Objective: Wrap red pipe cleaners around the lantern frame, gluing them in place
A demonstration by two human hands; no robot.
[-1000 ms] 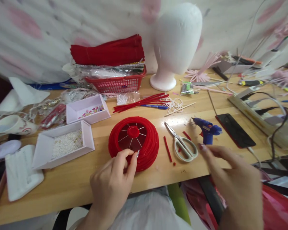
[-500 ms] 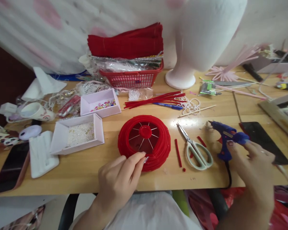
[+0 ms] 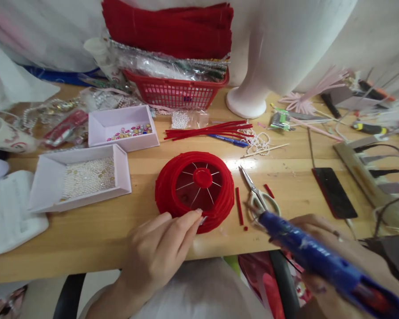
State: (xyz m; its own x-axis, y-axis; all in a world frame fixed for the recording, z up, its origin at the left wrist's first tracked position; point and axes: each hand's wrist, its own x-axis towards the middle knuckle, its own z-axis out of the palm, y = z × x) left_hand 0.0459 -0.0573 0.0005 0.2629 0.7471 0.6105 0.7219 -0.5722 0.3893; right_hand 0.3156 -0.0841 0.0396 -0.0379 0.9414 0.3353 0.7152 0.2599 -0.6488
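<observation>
A red dome-shaped frame wrapped in pipe cleaners, with thin wire spokes and a red hub, lies on the wooden table. My left hand pinches its near rim, fingers closed on it. My right hand grips a blue hot glue gun, lifted off the table with its nozzle pointing left toward the frame. Scissors lie just right of the frame, partly behind the gun's tip.
Two white trays, one of pearls and one of coloured gems, sit at left. A red basket of pipe cleaners and a white foam head stand behind. Loose red pipe cleaners, a phone and a power strip lie at right.
My right hand reached to the glue gun lying on the table, picked it up and brought it toward the frame. My left hand stayed on the frame's rim.
</observation>
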